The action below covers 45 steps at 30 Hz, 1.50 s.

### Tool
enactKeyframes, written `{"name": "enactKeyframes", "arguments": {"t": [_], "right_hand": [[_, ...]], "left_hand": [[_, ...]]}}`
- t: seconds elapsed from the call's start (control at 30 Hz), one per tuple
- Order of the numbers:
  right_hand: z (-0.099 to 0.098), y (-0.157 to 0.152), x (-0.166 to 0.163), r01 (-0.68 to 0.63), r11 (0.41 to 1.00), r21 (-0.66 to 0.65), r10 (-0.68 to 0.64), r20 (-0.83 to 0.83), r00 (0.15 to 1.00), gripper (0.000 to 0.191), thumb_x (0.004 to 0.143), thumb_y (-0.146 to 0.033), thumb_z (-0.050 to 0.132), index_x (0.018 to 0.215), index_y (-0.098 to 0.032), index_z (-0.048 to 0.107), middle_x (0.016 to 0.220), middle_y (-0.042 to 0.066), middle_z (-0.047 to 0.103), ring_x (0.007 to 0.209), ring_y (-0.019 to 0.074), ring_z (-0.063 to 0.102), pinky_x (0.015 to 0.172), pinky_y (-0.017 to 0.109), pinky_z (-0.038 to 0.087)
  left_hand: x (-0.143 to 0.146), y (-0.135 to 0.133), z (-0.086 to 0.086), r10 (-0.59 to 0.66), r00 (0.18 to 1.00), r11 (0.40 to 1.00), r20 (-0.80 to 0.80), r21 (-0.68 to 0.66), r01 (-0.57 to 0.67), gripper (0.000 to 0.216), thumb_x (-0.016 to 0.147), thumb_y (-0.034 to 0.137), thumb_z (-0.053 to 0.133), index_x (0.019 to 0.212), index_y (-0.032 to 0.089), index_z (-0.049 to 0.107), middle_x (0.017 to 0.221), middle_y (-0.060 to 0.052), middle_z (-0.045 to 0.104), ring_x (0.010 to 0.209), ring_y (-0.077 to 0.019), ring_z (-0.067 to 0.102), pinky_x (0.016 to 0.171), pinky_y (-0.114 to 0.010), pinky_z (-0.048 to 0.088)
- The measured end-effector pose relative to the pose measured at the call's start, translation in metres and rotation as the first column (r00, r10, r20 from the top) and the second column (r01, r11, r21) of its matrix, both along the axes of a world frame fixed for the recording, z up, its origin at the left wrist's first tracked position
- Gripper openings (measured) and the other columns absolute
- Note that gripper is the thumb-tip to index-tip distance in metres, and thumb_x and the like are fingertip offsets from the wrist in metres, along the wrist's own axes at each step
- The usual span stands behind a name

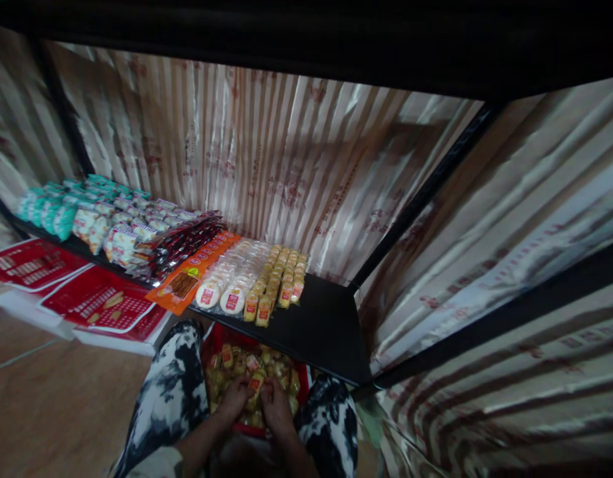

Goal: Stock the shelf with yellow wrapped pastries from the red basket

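Note:
Over a red basket between my knees, my left hand is closed on a small yellow-wrapped snack pack with a red label. My right hand is at the other side of the same pack, its fingers bent against it. Many similar yellow packs lie loose in the basket beneath both hands. On the black shelf ahead, yellow snack packs stand in tight rows, beside rows of round white packs.
Farther left on the shelf are an orange packet, dark red packets, white packs and teal packs. Red-topped boxes sit on the floor at left. A black post and overhead shelf frame the striped curtain.

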State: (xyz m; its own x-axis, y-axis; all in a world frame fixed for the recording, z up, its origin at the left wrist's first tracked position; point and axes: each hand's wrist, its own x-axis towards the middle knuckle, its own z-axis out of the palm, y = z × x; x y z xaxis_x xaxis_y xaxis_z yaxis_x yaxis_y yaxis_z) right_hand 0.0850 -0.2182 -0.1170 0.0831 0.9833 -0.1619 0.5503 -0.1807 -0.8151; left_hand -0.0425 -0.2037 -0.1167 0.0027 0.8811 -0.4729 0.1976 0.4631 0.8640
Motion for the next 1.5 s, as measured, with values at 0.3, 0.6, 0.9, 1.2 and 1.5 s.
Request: {"name": "enactKeyframes", "arguments": {"t": [0.3, 0.6, 0.9, 1.2, 1.5], "right_hand": [[0.013, -0.01, 0.0, 0.162, 0.987, -0.009, -0.161, -0.183, 0.97, 0.031, 0.069, -0.039, 0.045, 0.09, -0.021, 0.06, 0.082, 0.007, 0.069, 0.081, 0.0229, 0.065, 0.072, 0.032, 0.049], [0.019, -0.018, -0.009, 0.21, 0.977, -0.044, -0.205, -0.48, 0.853, 0.051, 0.054, -0.063, 0.063, 0.082, -0.02, 0.062, 0.064, 0.0, 0.064, 0.061, 0.0175, 0.061, 0.055, 0.026, 0.047], [0.029, -0.017, 0.002, 0.201, 0.97, -0.134, -0.241, -0.616, 0.75, 0.053, 0.05, -0.062, 0.069, 0.079, -0.019, 0.059, 0.06, -0.002, 0.06, 0.052, 0.0133, 0.055, 0.047, 0.022, 0.04], [0.096, 0.005, 0.033, 0.228, 0.973, 0.024, -0.159, -0.644, 0.748, 0.044, 0.065, -0.052, 0.066, 0.092, -0.019, 0.056, 0.065, -0.001, 0.062, 0.06, 0.0133, 0.057, 0.054, 0.022, 0.04], [0.108, 0.046, 0.056, 0.362, 0.93, -0.07, -0.311, -0.675, 0.669, 0.039, 0.062, -0.051, 0.068, 0.078, -0.018, 0.056, 0.056, -0.005, 0.056, 0.047, 0.0083, 0.049, 0.047, 0.02, 0.036]], "left_hand": [[0.014, -0.01, 0.023, -0.002, 0.99, 1.0, -0.143, 0.025, 0.005, 0.029, 0.073, 0.014, 0.047, 0.097, 0.008, 0.063, 0.098, -0.01, 0.068, 0.095, -0.0193, 0.06, 0.084, -0.024, 0.042], [0.005, -0.028, 0.057, -0.062, 0.931, 0.987, -0.36, 0.118, 0.111, 0.043, 0.077, 0.017, 0.047, 0.119, 0.013, 0.054, 0.117, -0.006, 0.061, 0.108, -0.0157, 0.054, 0.093, -0.021, 0.037], [0.016, -0.028, 0.068, -0.065, 0.94, 0.955, -0.333, 0.253, 0.156, 0.042, 0.074, 0.018, 0.047, 0.116, 0.015, 0.057, 0.119, -0.009, 0.057, 0.111, -0.0188, 0.051, 0.098, -0.028, 0.035], [0.032, 0.0, 0.116, -0.074, 0.995, 0.839, -0.074, 0.534, 0.102, 0.039, 0.074, 0.014, 0.044, 0.108, 0.021, 0.059, 0.105, -0.004, 0.061, 0.1, -0.0159, 0.054, 0.092, -0.028, 0.041], [0.061, 0.04, 0.123, -0.048, 0.988, 0.948, 0.149, 0.318, -0.001, 0.042, 0.072, 0.011, 0.049, 0.114, 0.013, 0.051, 0.105, -0.009, 0.061, 0.09, -0.0151, 0.06, 0.075, -0.025, 0.049]]}}
